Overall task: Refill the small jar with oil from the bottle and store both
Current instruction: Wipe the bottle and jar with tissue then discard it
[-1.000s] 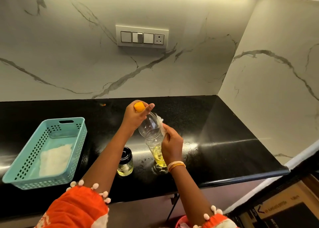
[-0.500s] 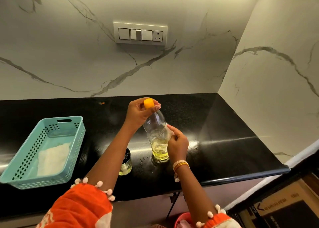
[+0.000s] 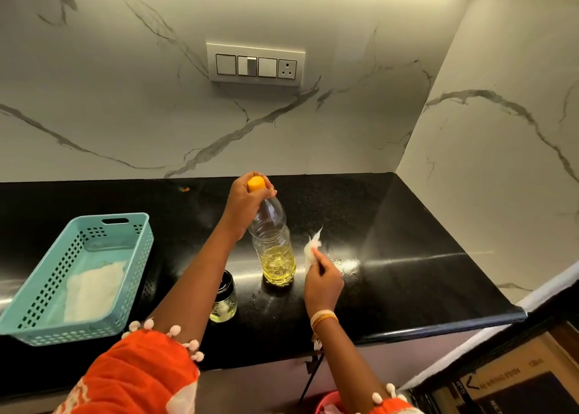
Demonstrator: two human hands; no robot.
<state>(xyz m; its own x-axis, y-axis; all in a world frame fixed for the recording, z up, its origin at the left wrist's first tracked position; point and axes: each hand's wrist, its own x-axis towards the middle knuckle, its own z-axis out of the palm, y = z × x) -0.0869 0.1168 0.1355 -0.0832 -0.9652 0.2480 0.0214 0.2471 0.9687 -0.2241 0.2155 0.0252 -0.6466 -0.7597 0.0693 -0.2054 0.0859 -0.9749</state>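
A clear plastic oil bottle (image 3: 275, 250) with a yellow cap (image 3: 256, 184) stands upright on the black counter (image 3: 391, 244), about a third full of yellow oil. My left hand (image 3: 246, 203) grips its neck and cap from the left. My right hand (image 3: 322, 280) pinches a crumpled white tissue (image 3: 311, 249) just right of the bottle, apart from it. The small glass jar (image 3: 224, 301) with a dark lid holds oil and stands near the front, partly hidden behind my left forearm.
A teal perforated basket (image 3: 40, 301) with a white cloth inside sits at the left of the counter. A switch panel (image 3: 255, 66) is on the marble back wall. The right wall closes the corner. A cardboard box (image 3: 513, 379) lies on the floor at lower right.
The bottle went from tilted to upright on the counter. My right hand came off the bottle with the tissue and moved to the right.
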